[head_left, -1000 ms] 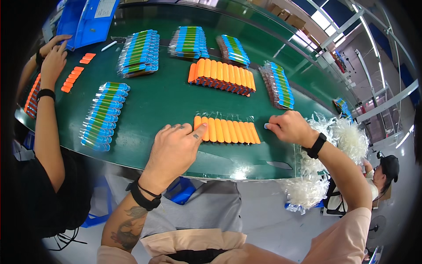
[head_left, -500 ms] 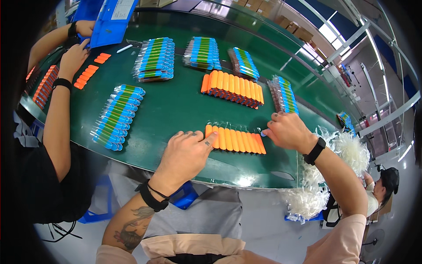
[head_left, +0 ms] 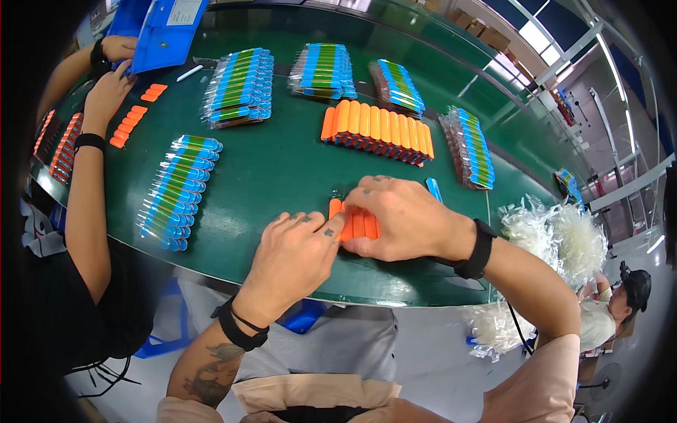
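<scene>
A row of orange round-ended pieces (head_left: 362,225) lies on the green table in front of me, between my hands. My right hand (head_left: 402,218) arches over the row, its thumb on the near side and its fingers on the far side, gripping it. Curled at the left end, my left hand (head_left: 293,255) presses its index finger against the pieces; its thumb is hidden. My right hand covers most of the row's right part. Just beyond that hand lies a single blue strip (head_left: 434,189). A stacked block of orange pieces (head_left: 377,130) sits farther back.
Fanned stacks of blue-and-green packets (head_left: 182,190) in clear wrapping stand left and along the back. A co-worker's hand (head_left: 109,95) touches a blue bin (head_left: 166,39) near small orange pieces (head_left: 128,127). Clear plastic bags (head_left: 557,229) pile up at the right edge.
My right hand has moved left from the row's right end and closed over the pieces. A blue strip now shows beyond it. My left hand stays at the left end.
</scene>
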Motion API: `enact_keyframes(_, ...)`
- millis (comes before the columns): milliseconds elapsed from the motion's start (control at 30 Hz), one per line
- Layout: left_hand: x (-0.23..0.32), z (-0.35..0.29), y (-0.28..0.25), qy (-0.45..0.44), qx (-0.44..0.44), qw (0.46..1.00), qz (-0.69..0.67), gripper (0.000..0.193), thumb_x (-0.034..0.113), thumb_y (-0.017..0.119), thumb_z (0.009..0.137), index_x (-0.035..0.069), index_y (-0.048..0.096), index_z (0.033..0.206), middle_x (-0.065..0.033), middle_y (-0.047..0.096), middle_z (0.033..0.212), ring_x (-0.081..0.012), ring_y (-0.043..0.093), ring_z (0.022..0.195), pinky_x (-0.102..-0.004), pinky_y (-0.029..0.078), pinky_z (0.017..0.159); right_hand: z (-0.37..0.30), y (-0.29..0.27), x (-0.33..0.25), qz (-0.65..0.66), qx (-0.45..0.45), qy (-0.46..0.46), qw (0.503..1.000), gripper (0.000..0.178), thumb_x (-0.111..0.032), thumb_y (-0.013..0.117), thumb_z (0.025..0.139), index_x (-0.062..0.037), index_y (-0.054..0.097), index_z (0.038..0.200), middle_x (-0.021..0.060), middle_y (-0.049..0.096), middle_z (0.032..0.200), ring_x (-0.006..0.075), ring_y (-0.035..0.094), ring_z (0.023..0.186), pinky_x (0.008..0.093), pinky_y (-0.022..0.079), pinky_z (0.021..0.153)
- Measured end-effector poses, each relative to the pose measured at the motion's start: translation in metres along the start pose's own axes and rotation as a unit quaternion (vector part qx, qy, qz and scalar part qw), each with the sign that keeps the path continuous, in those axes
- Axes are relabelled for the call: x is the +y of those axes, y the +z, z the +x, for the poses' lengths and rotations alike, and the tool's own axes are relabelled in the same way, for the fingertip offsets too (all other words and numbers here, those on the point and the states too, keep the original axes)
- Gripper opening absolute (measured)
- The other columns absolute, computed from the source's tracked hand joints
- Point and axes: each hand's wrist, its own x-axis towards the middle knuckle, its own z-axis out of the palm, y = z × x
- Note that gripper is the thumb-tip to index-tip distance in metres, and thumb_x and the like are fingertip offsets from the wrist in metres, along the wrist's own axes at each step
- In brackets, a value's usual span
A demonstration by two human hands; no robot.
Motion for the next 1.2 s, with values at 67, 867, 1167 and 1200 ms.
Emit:
enact_keyframes(67, 0.0, 0.0, 0.0, -0.009, 0.001, 1.0, -0.008, 0.038, 0.013, 0.067, 0.088, 0.008, 0.068, 0.126, -0.0097, 0.065, 0.091, -0.0324, 0.065, 0.083, -0.048, 0.052, 0.081, 0.002, -0.001, 0.002, 0.017, -0.006, -0.009, 1.0, 0.049, -0.04, 0.077, 0.076, -0.002, 0.069, 0.106, 0.0175, 0.066, 0.095, 0.0377, 0.068, 0.092, 0.0468, 0.056, 0.079)
enact_keyframes(867, 0.002, -0.001, 0.0, -0.005, 0.056, 0.997, -0.044, 0.026, 0.022, 0.074, 0.087, 0.006, 0.069, 0.106, -0.0118, 0.063, 0.085, -0.0351, 0.064, 0.077, -0.0462, 0.05, 0.075, 0.051, -0.007, 0.026, 0.04, -0.054, 0.062, 0.996, 0.028, -0.027, 0.073, 0.087, -0.0018, 0.076, 0.097, 0.0182, 0.071, 0.087, 0.0325, 0.068, 0.087, 0.0421, 0.052, 0.08)
enact_keyframes(1167, 0.0, -0.003, 0.0, -0.005, 0.052, 0.998, -0.041, 0.027, 0.025, 0.073, 0.088, 0.006, 0.07, 0.107, -0.0121, 0.065, 0.087, -0.0356, 0.065, 0.08, -0.0483, 0.052, 0.078, 0.057, -0.019, 0.019, 0.077, -0.129, 0.091, 0.984, 0.036, -0.035, 0.076, 0.084, -0.0012, 0.077, 0.096, 0.0173, 0.071, 0.083, 0.0318, 0.069, 0.08, 0.0425, 0.053, 0.074)
enact_keyframes(1200, -0.001, -0.003, -0.001, -0.004, 0.047, 0.998, -0.043, 0.027, 0.026, 0.073, 0.088, 0.007, 0.07, 0.107, -0.012, 0.065, 0.087, -0.0353, 0.066, 0.08, -0.0482, 0.052, 0.078, 0.057, -0.021, 0.019, 0.085, -0.138, 0.09, 0.983, 0.036, -0.035, 0.076, 0.084, -0.0015, 0.077, 0.096, 0.017, 0.071, 0.082, 0.0313, 0.069, 0.079, 0.0423, 0.053, 0.073)
